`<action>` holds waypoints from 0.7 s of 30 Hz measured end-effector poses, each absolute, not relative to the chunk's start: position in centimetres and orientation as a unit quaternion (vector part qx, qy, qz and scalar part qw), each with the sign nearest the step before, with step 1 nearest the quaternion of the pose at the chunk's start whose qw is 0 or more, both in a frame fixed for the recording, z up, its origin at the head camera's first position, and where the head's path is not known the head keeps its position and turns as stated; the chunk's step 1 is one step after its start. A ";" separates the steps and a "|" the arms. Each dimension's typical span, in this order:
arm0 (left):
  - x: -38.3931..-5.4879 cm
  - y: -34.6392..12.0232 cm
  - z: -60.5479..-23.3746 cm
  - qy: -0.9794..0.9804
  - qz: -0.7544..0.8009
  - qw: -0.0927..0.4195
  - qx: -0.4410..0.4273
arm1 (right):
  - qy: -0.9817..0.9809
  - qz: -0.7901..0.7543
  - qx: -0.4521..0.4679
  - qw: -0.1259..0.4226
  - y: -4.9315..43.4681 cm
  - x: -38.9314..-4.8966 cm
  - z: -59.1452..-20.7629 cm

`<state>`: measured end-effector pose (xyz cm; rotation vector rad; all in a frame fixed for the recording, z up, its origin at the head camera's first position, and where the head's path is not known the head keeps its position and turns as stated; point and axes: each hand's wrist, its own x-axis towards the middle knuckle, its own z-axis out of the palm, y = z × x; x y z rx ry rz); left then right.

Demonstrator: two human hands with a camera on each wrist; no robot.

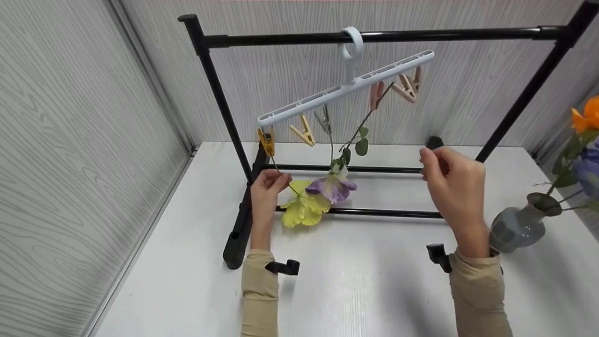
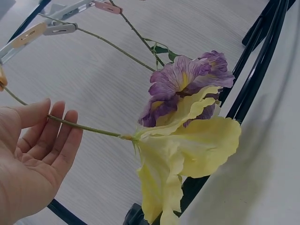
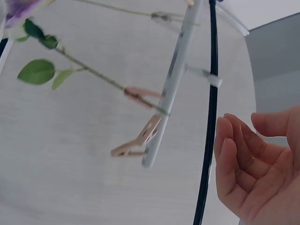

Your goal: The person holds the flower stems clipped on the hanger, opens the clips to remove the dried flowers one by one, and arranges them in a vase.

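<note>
A pale blue clip hanger [image 1: 327, 97] hangs tilted from the black rail, its left end lower. An orange clothespin [image 1: 266, 142] at that end grips the stem of a yellow flower [image 1: 304, 208]. My left hand [image 1: 267, 189] pinches this stem between thumb and fingers, as the left wrist view also shows. Beside the yellow bloom hangs a purple flower [image 2: 180, 82]. A grey clothespin [image 1: 324, 120] and a pink clothespin [image 1: 376, 95] hold two more stems, one with green leaves. Nothing shows in my right hand [image 1: 454, 187], raised right of the hanger with loosely bent fingers.
The black rack [image 1: 444, 35] spans the workspace, with low crossbars near the white tabletop [image 1: 337, 281]. On the right stands a grey vase [image 1: 517, 229] with orange and blue flowers. A yellow clothespin [image 1: 304, 132] and beige clothespins [image 1: 407, 88] hang without stems.
</note>
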<state>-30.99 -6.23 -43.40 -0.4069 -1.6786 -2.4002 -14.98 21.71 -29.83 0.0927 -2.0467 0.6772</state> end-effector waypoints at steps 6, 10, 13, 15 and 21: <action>-30.9 -5.9 -43.3 -0.572 -0.802 0.096 -0.143 | -0.838 0.270 0.076 0.468 18.7 -16.5 -28.2; -30.8 -5.6 -43.2 -0.579 -0.796 0.099 -0.148 | -0.840 0.268 0.107 0.460 16.6 -17.8 -27.4; -30.9 -5.5 -43.3 -0.586 -0.790 0.099 -0.152 | -0.841 0.273 0.132 0.449 14.9 -18.8 -27.2; -31.1 -5.4 -43.4 -0.590 -0.787 0.098 -0.152 | -0.841 0.277 0.147 0.441 13.7 -19.3 -27.2; -31.1 -5.5 -43.6 -0.589 -0.787 0.099 -0.155 | -0.850 0.274 0.179 0.413 10.5 -20.7 -27.5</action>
